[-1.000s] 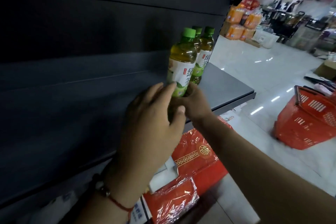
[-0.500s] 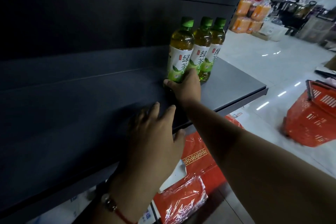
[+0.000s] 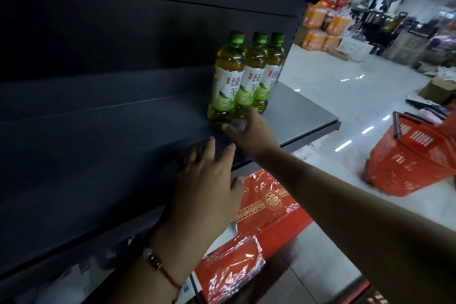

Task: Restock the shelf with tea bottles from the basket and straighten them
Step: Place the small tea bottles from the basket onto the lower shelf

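Dark shelf (image 3: pixel 293 116), three tea bottles (image 3: pixel 246 76), right hand (image 3: pixel 249 133) touching one, grip unclear, left hand (image 3: pixel 204 192) spread, red basket (image 3: pixel 409 158) nearby

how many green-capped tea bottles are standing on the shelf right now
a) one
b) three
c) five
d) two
b) three tea bottles stand upright in a tight row on the shelf, each with its own green cap, and the right hand is at the base of the nearest ones.

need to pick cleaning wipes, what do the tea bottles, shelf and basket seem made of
Tea bottles: clear glossy plastic, by the see-through walls and highlights, with printed label wraps. Shelf: likely painted metal, matte dark grey, thin flat edge. Basket: red moulded plastic, slotted walls.
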Demonstrator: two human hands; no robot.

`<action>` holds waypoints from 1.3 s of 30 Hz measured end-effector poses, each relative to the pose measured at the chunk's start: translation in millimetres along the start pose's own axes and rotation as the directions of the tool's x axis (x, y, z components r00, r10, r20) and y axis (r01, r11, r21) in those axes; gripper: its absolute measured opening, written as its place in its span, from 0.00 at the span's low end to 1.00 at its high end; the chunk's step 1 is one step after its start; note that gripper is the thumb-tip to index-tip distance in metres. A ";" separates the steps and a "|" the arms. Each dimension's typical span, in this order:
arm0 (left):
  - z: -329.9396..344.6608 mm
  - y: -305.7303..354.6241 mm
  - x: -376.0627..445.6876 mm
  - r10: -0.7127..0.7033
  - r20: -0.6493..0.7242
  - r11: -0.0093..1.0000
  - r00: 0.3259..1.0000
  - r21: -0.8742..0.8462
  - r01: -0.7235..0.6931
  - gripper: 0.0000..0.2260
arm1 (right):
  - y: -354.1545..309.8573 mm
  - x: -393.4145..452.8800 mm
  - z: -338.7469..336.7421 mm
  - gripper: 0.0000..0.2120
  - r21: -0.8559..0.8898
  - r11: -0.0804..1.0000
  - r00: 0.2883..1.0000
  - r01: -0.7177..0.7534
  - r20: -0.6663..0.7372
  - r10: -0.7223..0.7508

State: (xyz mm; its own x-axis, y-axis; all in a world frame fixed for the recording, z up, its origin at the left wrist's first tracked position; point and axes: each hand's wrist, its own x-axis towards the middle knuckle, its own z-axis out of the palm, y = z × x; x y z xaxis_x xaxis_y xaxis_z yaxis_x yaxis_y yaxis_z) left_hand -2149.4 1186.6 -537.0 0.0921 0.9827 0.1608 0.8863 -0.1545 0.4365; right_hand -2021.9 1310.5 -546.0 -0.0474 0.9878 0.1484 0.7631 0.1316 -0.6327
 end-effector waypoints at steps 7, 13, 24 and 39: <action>38.9 44.4 -26.2 0.192 0.125 0.972 0.973 0.111 -0.206 0.27 | 84.6 -142.5 -57.2 0.40 -0.446 0.894 0.980 0.042 0.194 0.051; 95.0 101.3 -78.1 0.456 0.341 0.846 0.822 0.120 -0.519 0.28 | 168.9 -284.2 -86.1 0.40 -0.531 0.797 0.872 -0.289 0.197 0.448; 187.3 155.7 -149.2 0.633 0.581 0.603 0.511 0.043 -0.796 0.29 | 263.1 -438.9 -41.0 0.36 -0.598 0.547 0.531 -0.586 0.227 0.816; 208.8 170.1 -143.1 0.614 0.693 0.568 0.378 -0.055 -0.821 0.36 | 225.5 -413.1 -117.9 0.13 -0.135 0.572 0.552 -0.809 0.158 0.819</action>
State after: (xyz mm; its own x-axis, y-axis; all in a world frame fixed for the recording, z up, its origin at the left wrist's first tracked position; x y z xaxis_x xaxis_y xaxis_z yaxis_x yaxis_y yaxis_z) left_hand -1917.1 1041.0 -670.7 0.8935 0.3472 -0.2848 0.4025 -0.9004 0.1650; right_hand -1754.2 922.2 -660.3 0.4964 0.6664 -0.5563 0.5616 -0.7352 -0.3796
